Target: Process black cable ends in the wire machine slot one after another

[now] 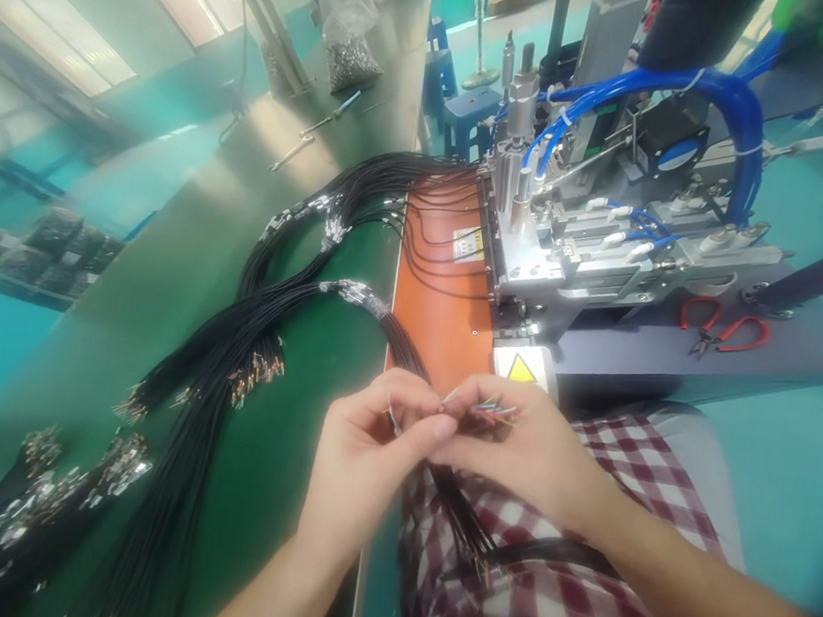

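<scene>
Both my hands meet over my lap, close to the edge of the orange board. My left hand is closed, thumb and forefinger pinching thin coloured wires. Fingertip to fingertip with it, my right hand is also closed on wires; the coloured wire ends fan out past its fingers. A bundle of black cables runs from the green table to behind my hands. More black cable hangs below them across the checked cloth on my lap. The exact grip points are partly hidden by my fingers.
Large bundles of black cables with bared ends lie on the green table. Several cables cross the orange board into a machine with blue air hoses. Red-handled pliers lie right of it. A blue stool stands behind.
</scene>
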Demonstrator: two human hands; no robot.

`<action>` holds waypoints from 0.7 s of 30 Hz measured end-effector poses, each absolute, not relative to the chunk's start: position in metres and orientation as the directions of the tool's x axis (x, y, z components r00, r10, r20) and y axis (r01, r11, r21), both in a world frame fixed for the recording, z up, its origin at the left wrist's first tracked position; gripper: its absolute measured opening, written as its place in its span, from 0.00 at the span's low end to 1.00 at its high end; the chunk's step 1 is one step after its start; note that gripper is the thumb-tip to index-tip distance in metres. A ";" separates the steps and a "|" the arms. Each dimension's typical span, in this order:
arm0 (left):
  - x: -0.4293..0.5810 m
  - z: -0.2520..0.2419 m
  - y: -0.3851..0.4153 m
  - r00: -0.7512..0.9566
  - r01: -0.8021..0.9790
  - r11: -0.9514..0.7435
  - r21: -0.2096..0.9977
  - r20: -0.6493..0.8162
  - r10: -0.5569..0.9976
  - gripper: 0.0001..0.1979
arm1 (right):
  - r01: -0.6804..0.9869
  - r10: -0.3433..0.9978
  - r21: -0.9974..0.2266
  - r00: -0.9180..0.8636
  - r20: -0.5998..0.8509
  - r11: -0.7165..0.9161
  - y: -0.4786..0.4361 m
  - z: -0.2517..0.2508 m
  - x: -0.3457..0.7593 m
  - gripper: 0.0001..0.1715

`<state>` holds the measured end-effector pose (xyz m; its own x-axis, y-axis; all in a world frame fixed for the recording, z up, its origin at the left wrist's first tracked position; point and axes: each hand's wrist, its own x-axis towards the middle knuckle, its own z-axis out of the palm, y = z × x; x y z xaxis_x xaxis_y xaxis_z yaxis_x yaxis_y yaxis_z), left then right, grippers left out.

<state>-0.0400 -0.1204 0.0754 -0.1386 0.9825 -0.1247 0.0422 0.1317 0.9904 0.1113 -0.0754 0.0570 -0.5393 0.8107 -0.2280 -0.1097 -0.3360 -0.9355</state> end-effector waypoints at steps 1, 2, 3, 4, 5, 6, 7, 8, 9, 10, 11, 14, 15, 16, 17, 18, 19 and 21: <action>-0.042 0.075 -0.120 -0.164 0.015 0.145 0.989 -0.141 0.976 0.06 | -0.128 0.824 -0.933 -0.520 -0.226 -0.337 -0.074 0.057 0.112 0.14; -0.044 0.074 -0.120 -0.192 -0.011 0.170 0.985 -0.169 0.967 0.06 | -0.138 0.843 -0.937 -0.493 -0.216 -0.321 -0.073 0.056 0.113 0.13; -0.045 0.074 -0.120 -0.216 -0.038 0.201 0.979 -0.204 0.955 0.07 | -0.136 0.863 -0.947 -0.464 -0.199 -0.292 -0.072 0.056 0.114 0.12; -0.046 0.074 -0.119 -0.233 -0.064 0.234 0.970 -0.243 0.942 0.08 | -0.128 0.882 -0.957 -0.435 -0.181 -0.260 -0.071 0.055 0.114 0.11; -0.047 0.074 -0.119 -0.243 -0.088 0.263 0.961 -0.276 0.930 0.10 | -0.118 0.896 -0.965 -0.411 -0.167 -0.233 -0.071 0.054 0.114 0.10; -0.048 0.074 -0.118 -0.244 -0.106 0.285 0.953 -0.303 0.921 0.11 | -0.111 0.905 -0.970 -0.397 -0.154 -0.214 -0.070 0.054 0.114 0.09; -0.048 0.074 -0.118 -0.240 -0.117 0.301 0.946 -0.321 0.916 0.11 | -0.108 0.910 -0.973 -0.389 -0.146 -0.202 -0.070 0.053 0.114 0.08; -0.048 0.074 -0.117 -0.236 -0.123 0.311 0.942 -0.332 0.913 0.12 | -0.107 0.912 -0.975 -0.385 -0.141 -0.196 -0.070 0.052 0.114 0.07; -0.048 0.074 -0.117 -0.232 -0.122 0.320 0.940 -0.340 0.911 0.13 | -0.108 0.914 -0.976 -0.382 -0.137 -0.192 -0.070 0.052 0.113 0.06; -0.049 0.074 -0.117 -0.231 -0.114 0.325 0.939 -0.344 0.910 0.13 | -0.110 0.918 -0.977 -0.375 -0.132 -0.185 -0.071 0.051 0.113 0.05; -0.049 0.074 -0.116 -0.234 -0.106 0.330 0.938 -0.346 0.909 0.14 | -0.113 0.925 -0.978 -0.360 -0.123 -0.174 -0.071 0.051 0.112 0.04; -0.050 0.074 -0.116 -0.231 -0.099 0.335 0.937 -0.349 0.908 0.15 | -0.114 0.951 -0.988 -0.302 -0.064 -0.102 -0.074 0.050 0.110 0.02; -0.050 0.074 -0.115 -0.224 -0.106 0.336 0.936 -0.351 0.909 0.15 | -0.111 0.958 -0.991 -0.284 -0.040 -0.075 -0.074 0.050 0.109 0.02; -0.050 0.073 -0.114 -0.217 -0.115 0.336 0.935 -0.354 0.910 0.15 | -0.107 0.963 -0.993 -0.270 -0.019 -0.050 -0.075 0.050 0.107 0.03; -0.049 0.073 -0.113 -0.209 -0.123 0.337 0.933 -0.357 0.910 0.15 | -0.101 0.965 -0.994 -0.262 0.000 -0.028 -0.075 0.051 0.106 0.04; -0.049 0.072 -0.112 -0.204 -0.131 0.340 0.931 -0.361 0.910 0.15 | -0.094 0.966 -0.996 -0.260 0.016 -0.009 -0.075 0.051 0.104 0.05; -0.047 0.071 -0.112 -0.201 -0.137 0.345 0.929 -0.367 0.908 0.15 | -0.086 0.965 -0.996 -0.261 0.031 0.009 -0.074 0.051 0.102 0.07; -0.044 0.071 -0.114 -0.211 -0.133 0.345 0.929 -0.367 0.906 0.15 | -0.076 0.962 -0.997 -0.269 0.049 0.030 -0.070 0.051 0.101 0.08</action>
